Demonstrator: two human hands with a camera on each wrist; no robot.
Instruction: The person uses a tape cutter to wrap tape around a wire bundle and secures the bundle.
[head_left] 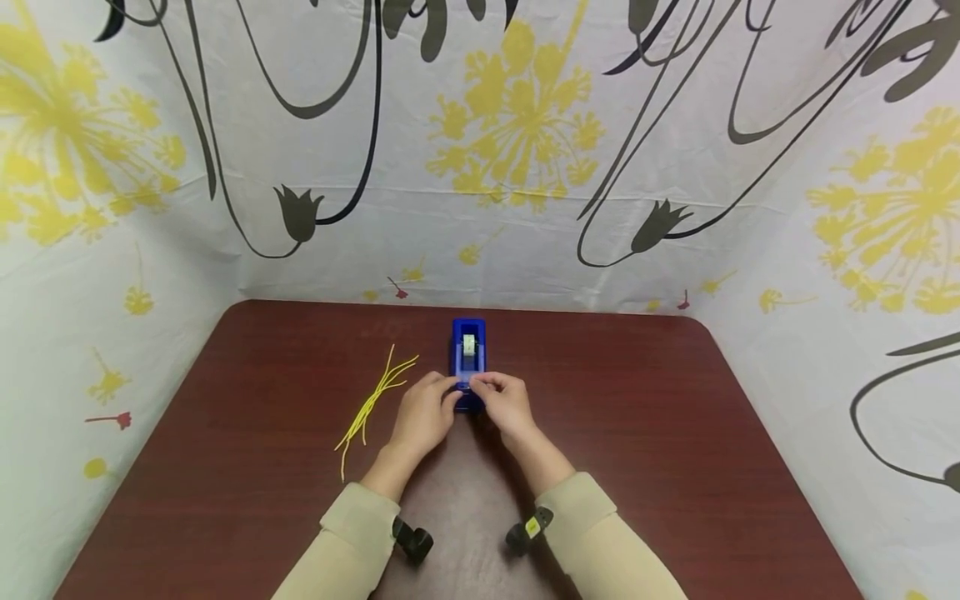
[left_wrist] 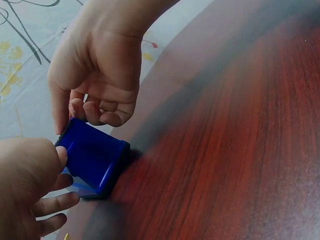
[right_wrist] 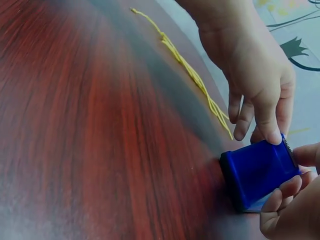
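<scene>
A blue tape dispenser (head_left: 468,327) with a pale tape roll (head_left: 468,345) stands on the table between both hands. My left hand (head_left: 422,410) grips its near end, the thumb on the blue front just below the serrated cutter (right_wrist: 288,147) and the other fingers loosely bent beside it. From the other side my right hand (head_left: 506,402) brings thumb and index finger together right at the cutter, where they pinch the end of the clear tape. The tape end itself is mostly hidden by the fingertips. The remaining right fingers curl in beside the dispenser (left_wrist: 95,155).
Several thin yellow strings (head_left: 367,408) lie in a loose bundle left of my left hand on the dark red-brown table (head_left: 637,417). A patterned white cloth (head_left: 525,275) rises behind the table and at both sides. Small black wrist cameras (head_left: 414,542) sit at the cuffs.
</scene>
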